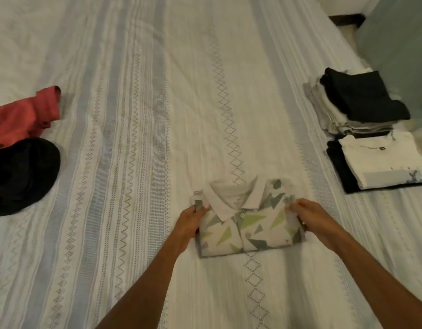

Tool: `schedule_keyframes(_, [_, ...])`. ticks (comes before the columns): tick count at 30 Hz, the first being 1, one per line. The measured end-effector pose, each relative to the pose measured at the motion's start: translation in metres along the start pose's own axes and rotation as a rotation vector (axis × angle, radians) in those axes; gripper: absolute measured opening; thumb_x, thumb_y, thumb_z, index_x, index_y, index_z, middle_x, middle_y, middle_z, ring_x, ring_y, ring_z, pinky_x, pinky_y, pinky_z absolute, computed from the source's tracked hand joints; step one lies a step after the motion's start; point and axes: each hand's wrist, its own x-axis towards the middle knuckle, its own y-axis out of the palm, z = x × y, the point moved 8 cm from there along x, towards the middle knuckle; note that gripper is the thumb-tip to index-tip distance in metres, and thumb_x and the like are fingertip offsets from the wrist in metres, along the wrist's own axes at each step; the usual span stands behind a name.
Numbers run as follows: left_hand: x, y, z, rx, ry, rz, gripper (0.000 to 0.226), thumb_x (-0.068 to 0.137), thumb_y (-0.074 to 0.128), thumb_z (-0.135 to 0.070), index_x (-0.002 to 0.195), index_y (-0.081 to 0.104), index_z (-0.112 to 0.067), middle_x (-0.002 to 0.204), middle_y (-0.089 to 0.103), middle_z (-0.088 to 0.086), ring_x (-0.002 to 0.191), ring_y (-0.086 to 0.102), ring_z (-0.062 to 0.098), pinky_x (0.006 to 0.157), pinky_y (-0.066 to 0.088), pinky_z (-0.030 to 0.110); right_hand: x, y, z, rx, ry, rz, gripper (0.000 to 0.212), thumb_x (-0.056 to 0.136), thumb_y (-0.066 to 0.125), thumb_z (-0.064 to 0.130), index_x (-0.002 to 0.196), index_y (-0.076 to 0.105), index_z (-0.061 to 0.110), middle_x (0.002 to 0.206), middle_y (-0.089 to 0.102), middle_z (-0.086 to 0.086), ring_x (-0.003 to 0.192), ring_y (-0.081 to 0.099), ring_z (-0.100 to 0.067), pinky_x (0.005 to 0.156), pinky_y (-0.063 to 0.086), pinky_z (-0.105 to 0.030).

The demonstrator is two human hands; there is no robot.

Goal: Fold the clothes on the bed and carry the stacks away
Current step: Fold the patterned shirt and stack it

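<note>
A folded white polo shirt with green and grey triangles lies collar-up on the bed, near its front middle. My left hand grips the shirt's left edge, thumb on top. My right hand grips its right edge the same way. At the right stand two stacks of folded clothes: a taller one topped by a black garment, and a nearer one with a white t-shirt on a black piece. At the left edge lie an unfolded red shirt and a crumpled black garment.
The bed has a white cover with blue-grey woven stripes. A pale green pillow rests behind the stacks at the far right. A strip of dark floor or frame shows past the bed's far right corner.
</note>
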Motion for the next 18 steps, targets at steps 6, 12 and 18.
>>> schedule_keyframes(6, [0.012,0.001,-0.002,0.253,0.281,-0.275,0.028,0.103,0.054,-0.037,0.089,0.061,-0.014,0.084,0.068,0.003,0.079,0.064,0.020,0.071,0.053,0.036,0.018,-0.005,-0.043,-0.132,0.031,-0.150,0.038,0.095,0.061,0.051,0.102,0.063,0.015,0.098,0.067,-0.003,0.089,0.062,-0.018,0.067,0.048,-0.029])
schedule_keyframes(12, [0.000,0.003,-0.019,0.583,0.463,-0.636,0.022,0.101,0.057,-0.033,0.089,0.051,-0.016,0.077,0.059,-0.001,0.068,0.056,0.018,0.057,0.037,0.031,0.025,-0.007,-0.042,-0.340,-0.181,-0.388,0.030,0.095,0.066,0.038,0.109,0.055,0.014,0.102,0.063,-0.008,0.095,0.061,-0.028,0.072,0.048,-0.036])
schedule_keyframes(18, [0.004,-0.008,-0.030,0.512,0.526,-0.676,0.014,0.091,0.071,-0.018,0.086,0.061,-0.011,0.075,0.061,0.003,0.070,0.059,0.021,0.065,0.051,0.038,0.048,-0.007,-0.009,-0.346,-0.373,-0.420,0.032,0.097,0.064,0.037,0.123,0.060,0.018,0.108,0.059,-0.008,0.099,0.058,-0.024,0.083,0.049,-0.036])
